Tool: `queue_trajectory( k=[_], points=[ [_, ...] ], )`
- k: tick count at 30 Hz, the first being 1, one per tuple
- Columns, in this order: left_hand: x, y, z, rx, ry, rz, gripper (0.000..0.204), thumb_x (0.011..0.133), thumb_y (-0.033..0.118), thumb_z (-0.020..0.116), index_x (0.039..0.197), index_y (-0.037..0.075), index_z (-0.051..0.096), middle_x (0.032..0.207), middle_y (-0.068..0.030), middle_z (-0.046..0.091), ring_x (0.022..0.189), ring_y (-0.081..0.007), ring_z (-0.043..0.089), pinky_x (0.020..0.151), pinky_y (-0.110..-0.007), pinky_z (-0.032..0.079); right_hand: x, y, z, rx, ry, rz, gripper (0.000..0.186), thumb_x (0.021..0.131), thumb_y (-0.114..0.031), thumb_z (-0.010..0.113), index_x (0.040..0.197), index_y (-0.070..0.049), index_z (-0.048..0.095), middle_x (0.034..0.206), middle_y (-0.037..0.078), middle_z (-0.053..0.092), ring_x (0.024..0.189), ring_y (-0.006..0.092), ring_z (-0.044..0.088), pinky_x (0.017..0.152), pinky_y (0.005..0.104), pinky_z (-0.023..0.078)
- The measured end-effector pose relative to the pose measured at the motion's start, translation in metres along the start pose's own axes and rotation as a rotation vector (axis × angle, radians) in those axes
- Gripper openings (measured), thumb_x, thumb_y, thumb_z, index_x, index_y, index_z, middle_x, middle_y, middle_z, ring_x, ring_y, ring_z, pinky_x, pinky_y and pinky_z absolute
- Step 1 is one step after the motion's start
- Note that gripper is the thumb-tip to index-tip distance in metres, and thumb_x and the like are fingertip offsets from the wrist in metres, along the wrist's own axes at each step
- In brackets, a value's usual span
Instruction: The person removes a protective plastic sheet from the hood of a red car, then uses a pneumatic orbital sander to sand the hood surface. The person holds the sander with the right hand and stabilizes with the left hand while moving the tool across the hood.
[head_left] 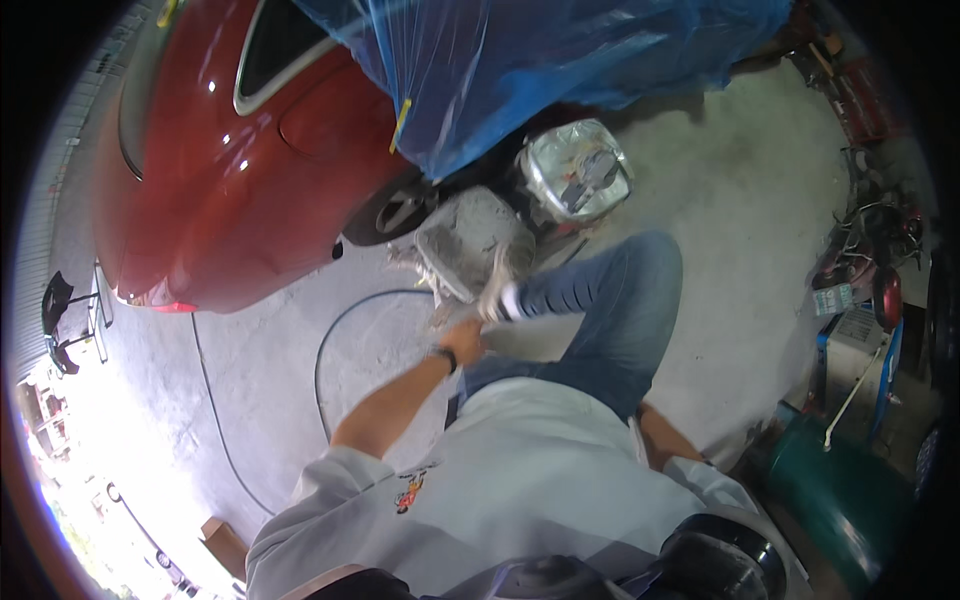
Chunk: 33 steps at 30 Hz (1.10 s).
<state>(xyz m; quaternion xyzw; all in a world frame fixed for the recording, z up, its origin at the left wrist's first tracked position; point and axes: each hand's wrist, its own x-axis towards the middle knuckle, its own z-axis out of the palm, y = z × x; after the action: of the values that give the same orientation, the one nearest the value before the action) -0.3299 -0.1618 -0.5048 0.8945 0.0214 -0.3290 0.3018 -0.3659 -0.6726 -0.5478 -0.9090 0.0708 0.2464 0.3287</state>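
Note:
My left hand (462, 338), with a black band at the wrist, is near the heel of my raised foot (505, 275); its blurred fingers hide what, if anything, they hold. The foot, in a dusty shoe and dark sock, rests on a dusty grey pad-like object (460, 235) beside the car wheel (390, 215). My right forearm (665, 440) reaches down behind my hip, its hand hidden. Beyond the foot, a square foil-wrapped object (560, 160) holds a grey item on top.
A red car (180, 220), partly draped in blue plastic sheeting (520, 50), stands at the upper left. A hose (325, 345) curves over the concrete floor (735, 240). At the right are a green tank (830, 480), piled equipment (870, 250) and red items (855, 95).

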Motion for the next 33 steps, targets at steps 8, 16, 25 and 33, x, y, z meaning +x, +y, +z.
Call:
queue_trajectory(
  k=[8,16,25,33],
  points=[
    [-0.004,0.023,0.033,-0.01,0.153,0.063,0.055,0.091,0.023,0.082,0.142,0.005,0.072,0.137,-0.0234,0.072,0.13,-0.0453,0.068,0.113,-0.054,0.055,0.006,0.087,-0.091,-0.317,-0.323,0.143,0.031,0.099,-0.032,0.073,0.106,-0.005,0.083,0.114,0.023,0.082,0.102,0.0463,0.078,0.087,0.0546,0.064],
    [0.279,0.22,-0.07,0.115,0.497,0.087,0.096,0.09,0.038,0.09,0.169,0.007,0.044,0.162,-0.0261,0.055,0.149,-0.0467,0.051,0.12,-0.056,0.049,0.278,0.167,-0.12,-0.506,-0.326,0.016,0.038,0.105,-0.033,0.06,0.1,-0.003,0.083,0.105,0.024,0.081,0.105,0.046,0.076,0.095,0.0589,0.06],
    [0.45,0.304,-0.094,0.255,0.443,-0.283,0.066,0.086,0.036,0.095,0.138,0.009,0.063,0.135,-0.0189,0.073,0.116,-0.0437,0.075,0.097,-0.055,0.062,0.665,0.173,-0.061,-0.392,-0.496,0.035,0.054,0.116,-0.047,0.049,0.127,-0.005,0.08,0.139,0.025,0.076,0.129,0.0465,0.072,0.11,0.0566,0.058],
    [0.437,0.324,-0.097,0.333,0.511,-0.22,0.071,0.073,0.012,0.102,0.133,0.005,0.066,0.135,-0.0256,0.078,0.116,-0.0433,0.08,0.101,-0.047,0.063,0.837,0.194,0.007,-0.168,-0.205,0.346,0.067,0.112,-0.053,0.054,0.151,0.001,0.062,0.144,0.03,0.074,0.132,0.0474,0.072,0.113,0.0557,0.057]
  ],
)
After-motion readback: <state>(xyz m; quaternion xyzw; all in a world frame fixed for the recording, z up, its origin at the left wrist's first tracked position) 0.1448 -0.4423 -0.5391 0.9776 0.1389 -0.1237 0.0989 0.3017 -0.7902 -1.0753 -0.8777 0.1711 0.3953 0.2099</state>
